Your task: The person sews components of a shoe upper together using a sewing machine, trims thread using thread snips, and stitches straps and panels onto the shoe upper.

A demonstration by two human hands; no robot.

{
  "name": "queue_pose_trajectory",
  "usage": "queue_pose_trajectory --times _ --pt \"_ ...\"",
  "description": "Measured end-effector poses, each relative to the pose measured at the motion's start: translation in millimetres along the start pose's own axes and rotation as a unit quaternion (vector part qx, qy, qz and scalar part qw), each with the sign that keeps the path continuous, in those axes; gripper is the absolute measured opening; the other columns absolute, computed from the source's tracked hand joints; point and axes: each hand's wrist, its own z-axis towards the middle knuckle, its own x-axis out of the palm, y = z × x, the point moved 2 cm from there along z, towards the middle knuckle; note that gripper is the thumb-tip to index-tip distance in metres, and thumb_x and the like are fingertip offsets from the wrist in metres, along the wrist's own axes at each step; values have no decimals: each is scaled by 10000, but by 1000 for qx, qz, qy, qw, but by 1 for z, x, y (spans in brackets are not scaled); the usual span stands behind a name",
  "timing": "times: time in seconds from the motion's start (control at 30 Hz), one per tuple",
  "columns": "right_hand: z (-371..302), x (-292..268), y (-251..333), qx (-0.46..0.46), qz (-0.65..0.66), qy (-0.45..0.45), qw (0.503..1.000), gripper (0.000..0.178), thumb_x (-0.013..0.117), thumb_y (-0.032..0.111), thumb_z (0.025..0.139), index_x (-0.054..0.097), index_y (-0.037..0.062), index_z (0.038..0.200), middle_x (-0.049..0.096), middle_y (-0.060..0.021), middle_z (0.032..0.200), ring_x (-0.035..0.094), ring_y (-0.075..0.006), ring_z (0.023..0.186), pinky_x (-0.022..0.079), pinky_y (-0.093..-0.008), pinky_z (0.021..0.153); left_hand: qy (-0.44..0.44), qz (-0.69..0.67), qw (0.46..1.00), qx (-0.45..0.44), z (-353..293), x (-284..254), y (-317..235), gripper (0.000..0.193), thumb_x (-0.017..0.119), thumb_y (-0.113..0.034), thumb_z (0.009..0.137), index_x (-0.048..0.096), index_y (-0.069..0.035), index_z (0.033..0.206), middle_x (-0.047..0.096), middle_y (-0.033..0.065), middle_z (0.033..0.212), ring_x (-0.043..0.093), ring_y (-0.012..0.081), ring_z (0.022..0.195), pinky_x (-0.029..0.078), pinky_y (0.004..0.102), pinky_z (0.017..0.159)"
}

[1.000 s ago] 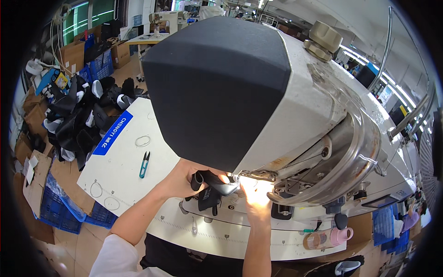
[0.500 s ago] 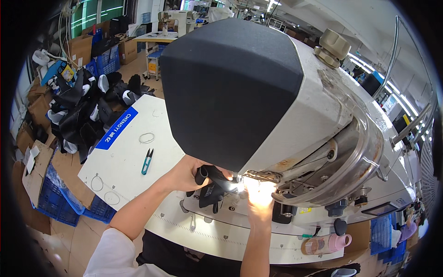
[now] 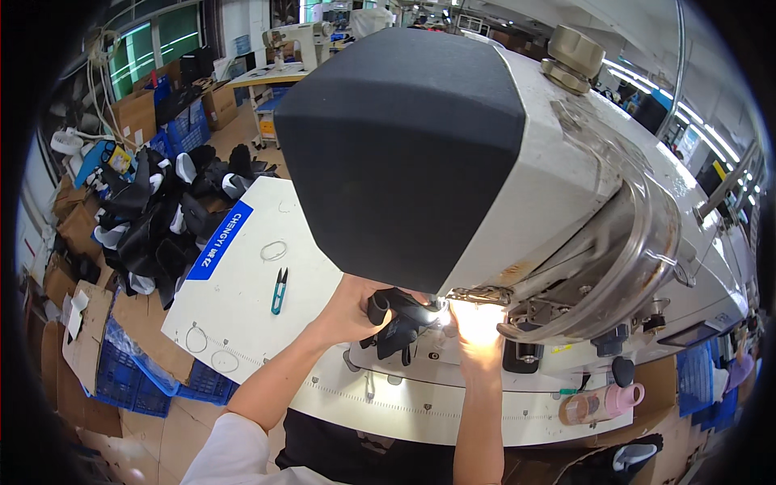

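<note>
An industrial sewing machine [image 3: 404,153] with a black front cover and a pale body fills the middle of the view. Below its head, my left hand [image 3: 349,310] is closed round a black fabric piece [image 3: 394,338], with a rolled, tube-like end sticking up by the thumb. Part of that piece hangs down over the machine bed. My right hand [image 3: 478,325] lies at the piece's right side by the needle area. Lamp glare washes out its fingers, and the machine covers their tips, so its grip cannot be made out.
Teal-handled thread snips [image 3: 279,293] and loose thread loops lie on the white table [image 3: 242,315]. A pink-capped bottle [image 3: 600,404] rests at the right front edge. At the left are a heap of black and white pieces [image 3: 153,218] and blue crates [image 3: 121,378].
The whole view has shifted, so the table and machine sit a little lower and mostly further right. Both hands keep their places at the black piece beneath the machine head.
</note>
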Motion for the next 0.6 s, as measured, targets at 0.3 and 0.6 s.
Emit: queue_pose_trajectory --times 0.3,0.6 --pt "-8 35 28 -52 -158 -294 941 73 567 13 865 520 8 921 535 -17 771 515 -106 691 438 -251 689 -91 107 988 -64 -3 -4 -4 361 551 52 587 646 -16 929 609 132 871 568 301 798 449 316 725" --pt "-23 110 50 -234 -550 136 790 350 723 81 694 612 69 1026 563 -95 1096 561 -262 1027 461 -368 877 -382 -192 886 -178 -29 -85 -44 541 531 139 627 538 0 1150 578 101 1108 560 187 1034 441 295 924"
